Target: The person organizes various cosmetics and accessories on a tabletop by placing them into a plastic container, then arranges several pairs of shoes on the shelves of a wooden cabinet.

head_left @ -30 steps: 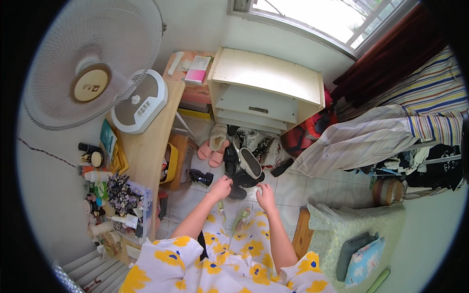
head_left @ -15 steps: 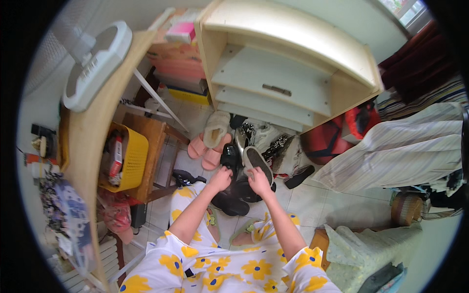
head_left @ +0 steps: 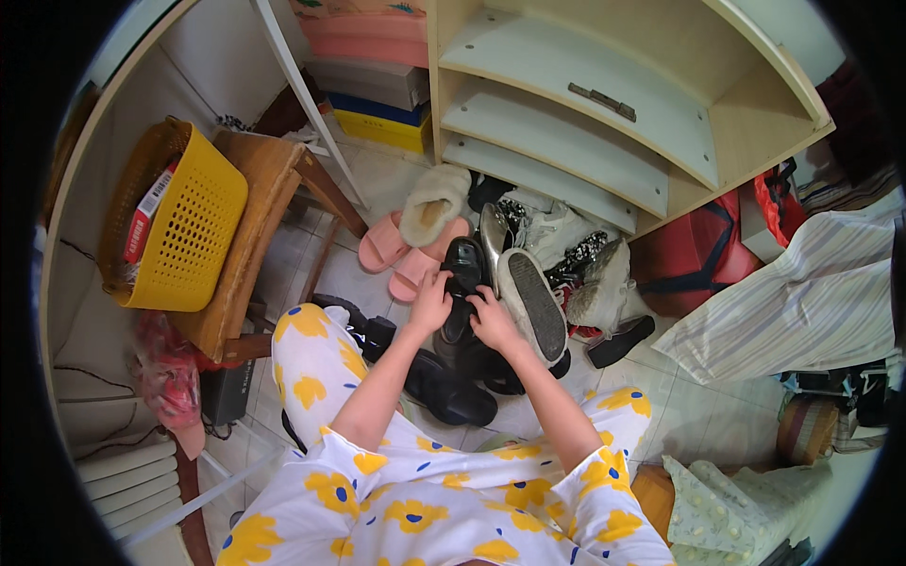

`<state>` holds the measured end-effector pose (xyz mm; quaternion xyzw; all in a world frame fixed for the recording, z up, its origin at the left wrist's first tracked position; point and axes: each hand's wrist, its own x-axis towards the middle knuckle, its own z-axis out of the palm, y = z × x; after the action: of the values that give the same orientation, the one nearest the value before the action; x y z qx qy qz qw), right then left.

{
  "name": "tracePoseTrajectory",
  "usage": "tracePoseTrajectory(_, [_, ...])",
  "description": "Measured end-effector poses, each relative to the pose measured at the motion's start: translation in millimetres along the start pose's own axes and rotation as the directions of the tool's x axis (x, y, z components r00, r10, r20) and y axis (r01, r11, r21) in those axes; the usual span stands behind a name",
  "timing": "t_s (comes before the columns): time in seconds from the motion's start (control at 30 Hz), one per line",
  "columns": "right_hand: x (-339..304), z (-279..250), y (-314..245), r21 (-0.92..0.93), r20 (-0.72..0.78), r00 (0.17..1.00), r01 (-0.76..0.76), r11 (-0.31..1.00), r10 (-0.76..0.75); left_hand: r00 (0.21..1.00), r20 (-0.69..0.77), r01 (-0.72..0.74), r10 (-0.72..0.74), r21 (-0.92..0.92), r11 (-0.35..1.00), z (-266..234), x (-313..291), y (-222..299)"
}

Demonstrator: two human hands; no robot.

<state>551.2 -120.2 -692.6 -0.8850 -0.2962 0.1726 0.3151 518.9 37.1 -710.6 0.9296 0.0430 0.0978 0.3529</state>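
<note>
The person is crouched before a cream wooden cabinet (head_left: 566,132), and I count three pale shelf boards in it, one dark metal fitting on the uppermost. One glossy black shoe (head_left: 463,267) sits on the floor in front of the cabinet, toward its left end. The left hand (head_left: 431,307) has its fingers against one side of that shoe, and the right hand (head_left: 493,323) has bent fingertips at the other; whether either has a firm grip, I can't tell.

Between the person and the cabinet lie two pink slippers (head_left: 382,242), one fluffy cream slipper (head_left: 435,206) and one upturned grey sole (head_left: 540,302). More shoes overlap close to the cabinet's base, too jumbled to count; one black shoe (head_left: 620,341) lies apart, off the cabinet's right front.

Left of the cabinet, one yellow basket (head_left: 203,226) stands on one wooden stool (head_left: 283,184), holding a red-and-white box (head_left: 149,219) with printing on its side. A yellow box (head_left: 382,130) tucked beside the cabinet's left wall carries small dark lettering, too faint for me to read.

Pale tiles (head_left: 604,406) cover the floor before the cabinet; to its right hangs striped cloth (head_left: 793,292) near a red bag (head_left: 689,259).
</note>
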Motion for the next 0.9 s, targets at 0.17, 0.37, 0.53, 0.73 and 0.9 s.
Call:
tracePoseTrajectory(0.17, [-6, 2, -6, -0.05, 0.044, 0.998, 0.054, 0.997, -0.052, 0.964, 0.013, 0.263, -0.265, -0.167, 0.95, 8, -28, -18])
tracePoseTrajectory(0.37, [-16, 20, -25, -0.302, 0.191, 0.976, 0.162, 0.939, -0.107, 0.882, 0.113, 0.467, -0.457, -0.075, 0.881, 9, -55, -47])
tracePoseTrajectory(0.53, [-23, 43, -25, -0.313, 0.294, 0.954, 0.156, 0.937, -0.06, 0.744, 0.146, 0.657, -0.652, 0.014, 0.754, 1, -82, -51])
tracePoseTrajectory(0.73, [-22, 61, -15, -0.277, 0.218, 0.976, 0.077, 0.958, -0.016, 0.703, -0.169, 0.708, -0.691, 0.08, 0.701, -16, -89, -42])
tracePoseTrajectory(0.9, [-25, 62, -17, -0.252, 0.217, 0.976, 0.067, 0.965, -0.012, -0.085, -0.442, 0.951, -0.893, -0.303, 0.059, -21, -112, -82])
